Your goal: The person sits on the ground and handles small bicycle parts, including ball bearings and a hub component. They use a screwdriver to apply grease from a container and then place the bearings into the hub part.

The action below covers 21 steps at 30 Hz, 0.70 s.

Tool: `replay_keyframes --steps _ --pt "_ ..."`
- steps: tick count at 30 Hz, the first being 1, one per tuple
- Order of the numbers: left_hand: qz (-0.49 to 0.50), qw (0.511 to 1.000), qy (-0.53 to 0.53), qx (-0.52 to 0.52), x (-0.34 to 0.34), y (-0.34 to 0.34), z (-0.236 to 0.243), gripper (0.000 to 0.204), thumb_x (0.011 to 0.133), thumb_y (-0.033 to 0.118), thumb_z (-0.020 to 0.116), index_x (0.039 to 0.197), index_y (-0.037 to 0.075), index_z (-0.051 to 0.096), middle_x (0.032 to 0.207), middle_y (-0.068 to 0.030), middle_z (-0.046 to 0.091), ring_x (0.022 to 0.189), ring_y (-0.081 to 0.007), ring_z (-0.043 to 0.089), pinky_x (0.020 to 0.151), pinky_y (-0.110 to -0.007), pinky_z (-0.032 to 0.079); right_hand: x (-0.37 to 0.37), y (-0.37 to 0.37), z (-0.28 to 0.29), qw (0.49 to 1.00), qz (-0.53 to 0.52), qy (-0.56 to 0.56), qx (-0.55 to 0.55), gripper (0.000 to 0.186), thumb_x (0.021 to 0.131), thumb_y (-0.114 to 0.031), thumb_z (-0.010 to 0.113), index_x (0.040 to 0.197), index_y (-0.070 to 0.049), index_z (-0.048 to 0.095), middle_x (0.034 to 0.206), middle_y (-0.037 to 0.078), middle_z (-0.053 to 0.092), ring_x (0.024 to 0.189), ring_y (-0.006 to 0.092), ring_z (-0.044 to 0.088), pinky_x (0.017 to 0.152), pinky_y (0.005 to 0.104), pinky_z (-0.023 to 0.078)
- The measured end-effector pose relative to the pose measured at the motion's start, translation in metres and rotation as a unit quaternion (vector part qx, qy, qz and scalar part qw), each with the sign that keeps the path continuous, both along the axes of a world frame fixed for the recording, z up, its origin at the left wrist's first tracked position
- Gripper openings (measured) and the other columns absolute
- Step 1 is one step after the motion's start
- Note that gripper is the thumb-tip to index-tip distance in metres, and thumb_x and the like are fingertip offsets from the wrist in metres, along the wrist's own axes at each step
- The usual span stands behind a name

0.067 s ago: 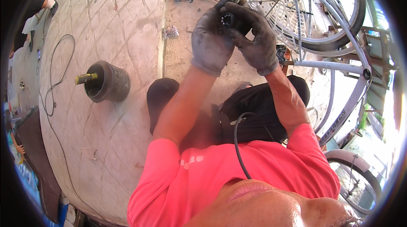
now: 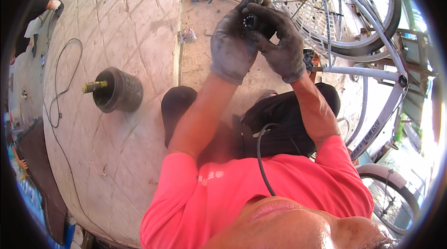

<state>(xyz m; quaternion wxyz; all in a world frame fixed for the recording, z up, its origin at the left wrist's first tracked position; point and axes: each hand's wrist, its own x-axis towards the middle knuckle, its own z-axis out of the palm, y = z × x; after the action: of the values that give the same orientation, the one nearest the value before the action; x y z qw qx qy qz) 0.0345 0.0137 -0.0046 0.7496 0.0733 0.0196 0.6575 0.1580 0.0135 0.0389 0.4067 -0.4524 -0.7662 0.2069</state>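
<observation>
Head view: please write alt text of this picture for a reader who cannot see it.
Gloved left hand and right hand hold a small dark round part together. A pale bicycle is at the right; at the left, a dark container with a yellowish handle sticking out is on the ground.

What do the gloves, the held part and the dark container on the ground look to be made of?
Gloves: seemingly fabric, matte and grimy, with soft folds at the cuffs.
Held part: probably dark metal, perhaps greasy; bright bead-like glints ring its round opening.
Container: dull, dark brown wall; metal or plastic, hard to tell.
</observation>
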Motion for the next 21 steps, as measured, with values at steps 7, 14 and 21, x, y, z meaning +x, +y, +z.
replay_keyframes --steps 7,14,21 --pt "-0.048 0.996 -0.058 -0.050 -0.0034 0.0014 0.0049 0.041 0.110 0.012 0.035 0.146 -0.005 0.047 0.149 -0.0192 0.052 0.140 -0.0309 0.049 0.120 -0.046 0.041 0.0001 -0.0022 0.0019 1.000 -0.007 -0.013 0.025 0.056 0.079 0.003 0.079 0.132 -0.011 0.070 0.122 0.010 0.071 0.111 0.0208 0.069 0.097 0.0331 0.056" --pt "-0.006 1.000 0.014 -0.013 -0.0022 -0.0025 0.0050 0.040 0.110 0.009 0.037 0.146 -0.004 0.047 0.148 -0.0191 0.053 0.140 -0.0307 0.050 0.119 -0.045 0.042 0.0007 -0.0008 0.0006 1.000 -0.001 0.004 0.004 0.056 0.079 0.002 0.079 0.133 -0.011 0.070 0.123 0.010 0.070 0.112 0.0203 0.069 0.096 0.0321 0.056" --pt "-0.004 1.000 0.024 -0.002 -0.0048 0.0001 0.0024 0.041 0.108 0.010 0.038 0.146 -0.004 0.046 0.148 -0.0198 0.053 0.140 -0.0310 0.050 0.119 -0.045 0.042 -0.0008 0.0009 -0.0049 1.000 -0.008 0.018 0.015 0.052 0.077 0.004 0.081 0.126 -0.009 0.070 0.119 0.009 0.072 0.105 0.0224 0.070 0.087 0.0327 0.058"
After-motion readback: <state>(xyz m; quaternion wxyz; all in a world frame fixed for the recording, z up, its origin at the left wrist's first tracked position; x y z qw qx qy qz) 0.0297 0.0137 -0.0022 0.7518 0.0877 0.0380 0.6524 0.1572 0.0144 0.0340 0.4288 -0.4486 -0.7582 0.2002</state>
